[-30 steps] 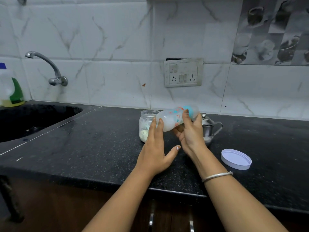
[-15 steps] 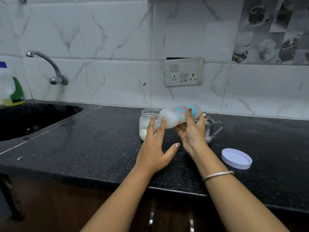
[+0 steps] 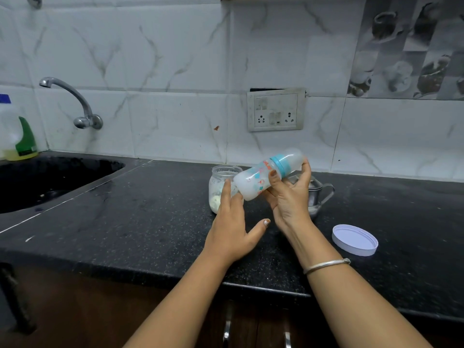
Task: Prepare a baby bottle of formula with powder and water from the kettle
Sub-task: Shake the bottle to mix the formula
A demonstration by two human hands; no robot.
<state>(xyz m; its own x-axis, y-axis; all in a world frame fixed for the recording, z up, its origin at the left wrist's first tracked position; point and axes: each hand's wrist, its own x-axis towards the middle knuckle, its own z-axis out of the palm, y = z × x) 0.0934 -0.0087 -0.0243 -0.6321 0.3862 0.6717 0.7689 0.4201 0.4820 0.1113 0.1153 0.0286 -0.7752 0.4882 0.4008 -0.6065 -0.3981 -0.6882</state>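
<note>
Head view, and the baby bottle (image 3: pixel 258 180) was up off the counter (image 3: pixel 125 222), tipped almost onto its side in the air. Its base sat low to the left and its capped end high to the right, just in front of the powder jar (image 3: pixel 221 173) and the steel kettle (image 3: pixel 320 194).

It looked like a light one: thin plastic, stiff enough to squeeze without buckling, with milky liquid inside that would shift the weight as it tilted. The smooth round wall could turn slippery if wet. The best hold seemed to be around the body just below the teal collar (image 3: pixel 280 167).

That was about where the right hand (image 3: pixel 288 199) had it, wrist bent back and palm toward the camera. The thumb lay over the printed wall and the fingers (image 3: pixel 305 169) wrapped round behind the cap, clamped firmly.

The left hand (image 3: pixel 232 229) held nothing. Its fingers were straight and together with the thumb splayed wide, and the fingertips were right at the bottle's base; I could not tell whether they touched it. The white lid (image 3: pixel 354 239) lay apart on the right.
</note>
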